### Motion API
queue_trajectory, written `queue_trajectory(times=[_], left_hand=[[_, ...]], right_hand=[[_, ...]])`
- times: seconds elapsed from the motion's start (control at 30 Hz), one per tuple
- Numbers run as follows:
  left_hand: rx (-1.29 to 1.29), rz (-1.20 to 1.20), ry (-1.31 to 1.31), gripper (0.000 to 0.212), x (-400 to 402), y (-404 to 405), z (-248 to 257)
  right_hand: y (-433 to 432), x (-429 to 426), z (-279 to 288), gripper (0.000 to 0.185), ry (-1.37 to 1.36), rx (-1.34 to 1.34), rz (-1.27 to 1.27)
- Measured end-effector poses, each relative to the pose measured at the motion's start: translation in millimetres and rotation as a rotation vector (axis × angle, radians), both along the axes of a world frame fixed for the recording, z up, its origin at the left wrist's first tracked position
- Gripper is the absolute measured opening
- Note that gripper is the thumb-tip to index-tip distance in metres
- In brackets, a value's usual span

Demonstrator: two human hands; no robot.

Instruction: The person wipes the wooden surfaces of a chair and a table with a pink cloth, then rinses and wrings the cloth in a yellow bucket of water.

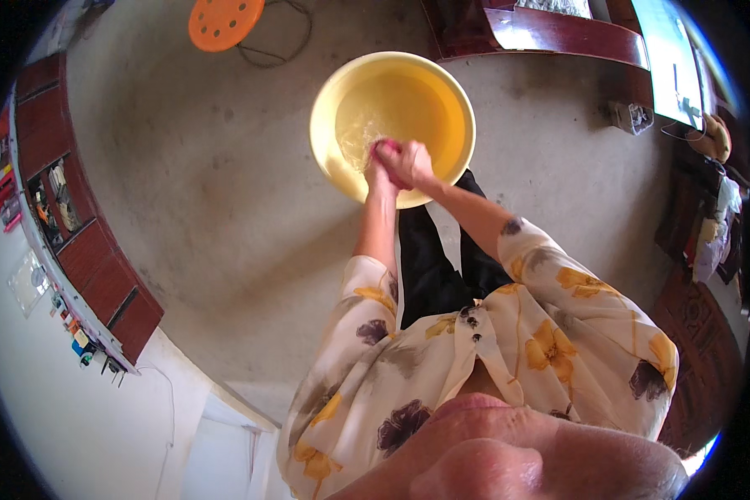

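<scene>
A yellow plastic basin [322, 125] with water in it is in front of me, at my legs. My left hand [378, 174] and my right hand [414, 164] are pressed together over its near side. Between them they squeeze a small wet pink-red thing, apparently a cloth [384, 145], mostly hidden by the fingers. The water [357, 142] ripples and splashes just left of the hands. Both forearms reach down from patterned sleeves, and the left one looks wet.
An orange stool with round holes [225, 24] is at the far left, beside a loop of dark cord [275, 62] on the concrete floor [225, 206]. A red-brown cabinet [94, 256] lines the left wall. Glossy wooden furniture [562, 37] and a small bin [632, 119] stand to the right.
</scene>
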State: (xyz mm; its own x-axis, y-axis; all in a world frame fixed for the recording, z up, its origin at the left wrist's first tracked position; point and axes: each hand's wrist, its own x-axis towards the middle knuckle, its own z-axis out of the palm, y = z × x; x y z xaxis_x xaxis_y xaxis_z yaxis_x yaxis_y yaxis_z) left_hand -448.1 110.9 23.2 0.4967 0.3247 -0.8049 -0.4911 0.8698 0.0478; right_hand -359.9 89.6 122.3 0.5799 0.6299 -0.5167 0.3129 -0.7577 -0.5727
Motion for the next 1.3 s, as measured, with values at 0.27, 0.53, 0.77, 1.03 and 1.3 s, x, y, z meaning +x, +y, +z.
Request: queue_trajectory(times=[0.27,0.53,0.77,1.03,1.3], left_hand=[[0.191,-0.090,-0.021,0.030,-18.7,6.2,-2.3],[0.160,-0.032,-0.311,0.036,-33.1,11.0,-23.6],[-0.057,-0.374,0.609,0.057,-31.5,-1.0,5.1],[0.370,-0.235,0.152,0.044,-31.8,18.0,-34.7],[0.096,-0.205,0.200,0.036,39.8,18.4,18.0]], right_hand=[[-3.5,-13.5,15.6,0.041,0.083,0.102,0.071],[-7.1,-14.6,6.6,0.044,0.108,0.056,0.158],[-31.1,85.3,-95.7,0.061,-0.190,0.221,-0.212],[-23.9,-17.5,-32.4,0.038,0.343,0.413,0.178],[29.3,30.1,-23.6,0.049,-0.011,-0.029,-0.329]])
